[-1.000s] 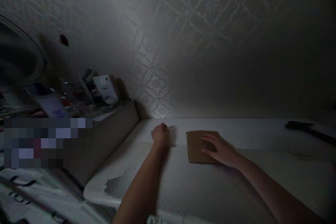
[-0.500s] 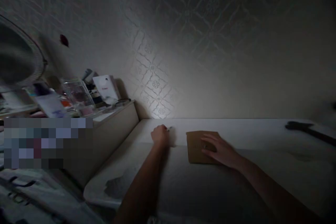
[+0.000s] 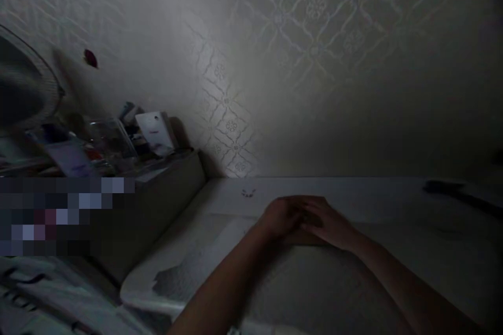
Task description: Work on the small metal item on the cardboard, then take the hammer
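Note:
A flat brown cardboard piece [image 3: 306, 238] lies on the white desk top [image 3: 314, 282], largely covered by both hands. My left hand [image 3: 280, 217] is over its left part, with bent fingers reaching toward the middle; what they hold, if anything, is hidden in the dim light. Resting on the right part of the cardboard, my right hand [image 3: 324, 222] has its fingers spread, and their tips come close to those of my left hand. Several small dark marks or bits [image 3: 248, 193] show on the desk near the wall.
At the left, a raised cabinet [image 3: 173, 193] bears a round mirror [image 3: 23, 84], a white box [image 3: 155, 130], a clear container [image 3: 112, 138] and bottles. A dark long-handled object [image 3: 446, 188] lies at the far right. Patterned wall stands behind.
My left hand has moved right from the small bits near the wall onto the cardboard, beside my right hand. My right hand has barely moved. The view is darker.

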`<state>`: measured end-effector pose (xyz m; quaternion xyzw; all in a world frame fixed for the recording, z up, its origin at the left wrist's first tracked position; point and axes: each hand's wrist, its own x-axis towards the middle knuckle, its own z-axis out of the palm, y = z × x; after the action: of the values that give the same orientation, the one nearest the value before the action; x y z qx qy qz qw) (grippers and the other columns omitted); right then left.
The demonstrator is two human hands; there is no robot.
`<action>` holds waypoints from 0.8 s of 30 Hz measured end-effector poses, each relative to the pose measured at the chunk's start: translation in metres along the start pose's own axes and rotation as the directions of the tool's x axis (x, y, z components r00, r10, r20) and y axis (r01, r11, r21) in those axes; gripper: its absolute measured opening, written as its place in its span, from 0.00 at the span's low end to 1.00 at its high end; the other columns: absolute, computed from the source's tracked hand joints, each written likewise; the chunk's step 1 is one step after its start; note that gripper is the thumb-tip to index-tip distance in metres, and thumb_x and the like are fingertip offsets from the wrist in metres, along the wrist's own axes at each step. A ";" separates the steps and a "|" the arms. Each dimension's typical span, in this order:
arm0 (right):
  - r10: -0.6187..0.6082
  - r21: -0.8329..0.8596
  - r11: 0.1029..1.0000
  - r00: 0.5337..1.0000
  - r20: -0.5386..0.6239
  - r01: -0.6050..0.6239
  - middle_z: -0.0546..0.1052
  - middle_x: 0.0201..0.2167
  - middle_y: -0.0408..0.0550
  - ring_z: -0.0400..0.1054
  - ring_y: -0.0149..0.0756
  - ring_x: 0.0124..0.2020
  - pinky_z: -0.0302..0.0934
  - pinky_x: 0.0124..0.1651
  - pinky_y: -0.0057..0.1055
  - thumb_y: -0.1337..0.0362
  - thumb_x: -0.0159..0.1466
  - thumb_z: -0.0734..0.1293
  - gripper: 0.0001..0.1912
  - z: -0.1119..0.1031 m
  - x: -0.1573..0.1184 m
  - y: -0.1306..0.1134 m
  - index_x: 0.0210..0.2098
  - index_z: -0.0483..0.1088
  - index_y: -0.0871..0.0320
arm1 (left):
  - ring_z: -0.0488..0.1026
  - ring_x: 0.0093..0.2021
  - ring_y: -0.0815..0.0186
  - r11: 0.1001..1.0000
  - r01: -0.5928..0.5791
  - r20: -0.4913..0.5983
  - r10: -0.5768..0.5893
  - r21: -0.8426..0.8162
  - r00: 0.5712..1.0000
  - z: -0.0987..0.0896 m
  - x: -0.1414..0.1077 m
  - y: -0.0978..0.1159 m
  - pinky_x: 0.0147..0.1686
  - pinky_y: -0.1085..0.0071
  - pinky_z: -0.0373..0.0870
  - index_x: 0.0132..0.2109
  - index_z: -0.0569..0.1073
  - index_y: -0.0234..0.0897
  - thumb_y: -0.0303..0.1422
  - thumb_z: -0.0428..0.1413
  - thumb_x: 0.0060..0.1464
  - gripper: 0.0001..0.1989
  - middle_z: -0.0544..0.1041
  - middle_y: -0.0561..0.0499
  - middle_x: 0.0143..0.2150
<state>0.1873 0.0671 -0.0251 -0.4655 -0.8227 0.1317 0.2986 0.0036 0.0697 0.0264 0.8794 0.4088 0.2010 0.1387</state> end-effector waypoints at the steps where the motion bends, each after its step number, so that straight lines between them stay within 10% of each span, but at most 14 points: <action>1: 0.005 0.000 1.000 1.000 0.002 -0.005 0.65 0.56 0.53 0.56 0.45 0.57 0.52 0.59 0.44 0.51 0.56 0.63 0.26 0.000 0.000 0.000 0.50 0.67 0.56 | 0.72 0.41 0.67 0.999 -0.029 0.026 0.030 -0.028 0.999 0.003 0.000 0.002 0.43 0.75 0.65 0.46 0.75 0.41 0.32 0.50 0.53 0.14 0.77 0.53 0.42; 24: 0.002 -0.003 1.000 1.000 0.015 -0.002 0.65 0.56 0.52 0.56 0.45 0.58 0.51 0.60 0.45 0.49 0.57 0.62 0.26 0.000 -0.001 0.002 0.51 0.67 0.56 | 0.70 0.30 0.70 0.995 0.022 -0.016 -0.023 -0.094 1.000 0.007 0.002 0.000 0.33 0.77 0.63 0.40 0.75 0.35 0.31 0.48 0.53 0.12 0.77 0.52 0.31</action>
<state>0.1891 0.0678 -0.0262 -0.4658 -0.8246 0.1344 0.2915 0.0084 0.0707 0.0208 0.8655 0.4098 0.2260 0.1788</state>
